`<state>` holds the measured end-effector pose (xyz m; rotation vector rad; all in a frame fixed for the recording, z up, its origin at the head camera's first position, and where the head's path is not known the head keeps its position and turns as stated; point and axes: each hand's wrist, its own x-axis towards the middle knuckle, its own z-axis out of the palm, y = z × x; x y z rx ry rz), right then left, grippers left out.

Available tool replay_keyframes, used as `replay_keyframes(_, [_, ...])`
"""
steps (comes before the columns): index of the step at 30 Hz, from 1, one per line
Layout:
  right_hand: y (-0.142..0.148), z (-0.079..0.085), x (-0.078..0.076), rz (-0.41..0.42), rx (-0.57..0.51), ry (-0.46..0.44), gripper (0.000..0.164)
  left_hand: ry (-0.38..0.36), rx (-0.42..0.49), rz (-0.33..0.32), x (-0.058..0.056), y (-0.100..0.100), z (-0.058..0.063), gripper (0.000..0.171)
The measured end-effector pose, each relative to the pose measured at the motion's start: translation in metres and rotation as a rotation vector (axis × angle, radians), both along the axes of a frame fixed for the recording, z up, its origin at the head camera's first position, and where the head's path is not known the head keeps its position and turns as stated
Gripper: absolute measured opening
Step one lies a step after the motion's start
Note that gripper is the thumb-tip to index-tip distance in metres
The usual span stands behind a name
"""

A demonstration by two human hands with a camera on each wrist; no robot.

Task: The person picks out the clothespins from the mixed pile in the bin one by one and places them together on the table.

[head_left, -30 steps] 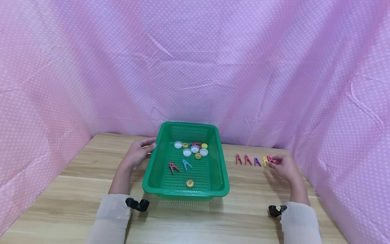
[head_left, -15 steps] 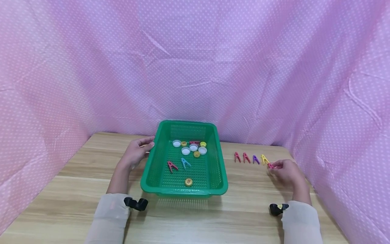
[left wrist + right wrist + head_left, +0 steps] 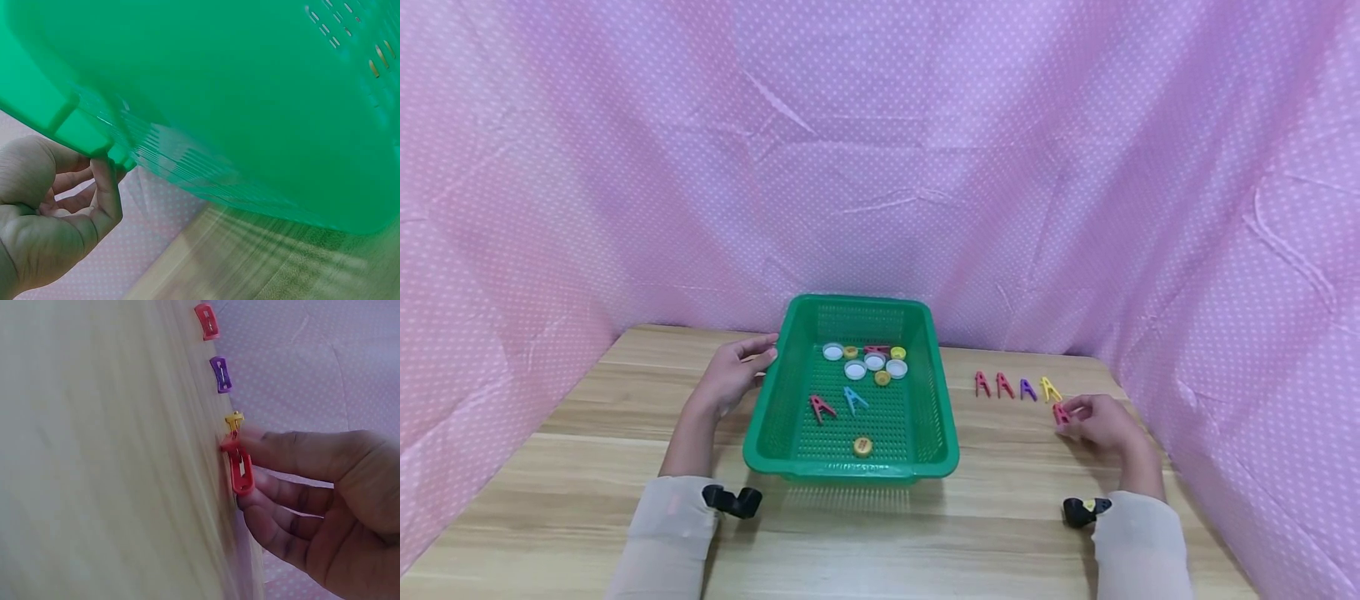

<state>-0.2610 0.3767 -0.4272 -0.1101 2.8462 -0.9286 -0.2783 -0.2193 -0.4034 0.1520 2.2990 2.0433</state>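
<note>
My left hand (image 3: 735,379) holds the left rim of a green plastic basket (image 3: 942,392), thumb and fingers at its edge in the left wrist view. Inside the basket lie a red clothespin (image 3: 822,409), a light blue clothespin (image 3: 854,401), another red clothespin at the back, and several white, yellow and gold bottle caps. At the right, my right hand (image 3: 1103,422) pinches a red clothespin (image 3: 241,472) between thumb and fingers, close to the tabletop. Just beyond it a yellow clothespin (image 3: 1050,389) stands, left of which are a purple clothespin (image 3: 1027,390) and two red clothespins (image 3: 1004,385).
A wooden table (image 3: 865,542) bears everything. Pink dotted cloth (image 3: 880,167) hangs behind it and along both sides. One gold cap (image 3: 862,447) lies near the basket's front wall. Black camera mounts sit at both wrists.
The right hand has drawn the red clothespin toward the person, from beside the yellow one to in front of it. The yellow clothespin now tilts differently. The left hand stays on the basket.
</note>
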Motion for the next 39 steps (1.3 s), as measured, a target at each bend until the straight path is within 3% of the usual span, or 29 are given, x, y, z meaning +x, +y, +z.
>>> replay_keyframes(6, [0.0020,-0.0019,-0.0036,0.028,-0.058,0.005,0.042,0.008,0.008,-0.003,-0.0005,-0.0014,0.0009,0.047])
replay_keyframes(19, [-0.0021,-0.0041,-0.0045,0.007,-0.127,-0.008,0.041,0.000,0.015,-0.001,-0.0008,-0.0022,-0.0002,0.047])
replay_keyframes(33, [0.0004,-0.0027,-0.0032,0.007,-0.069,-0.019,0.045,-0.007,0.019,-0.002,-0.0007,-0.0019,-0.0005,0.047])
replay_keyframes(39, [-0.0005,0.0031,0.0006,-0.002,-0.002,0.023,0.041,-0.004,0.014,0.001,-0.0009,-0.0004,-0.0016,0.047])
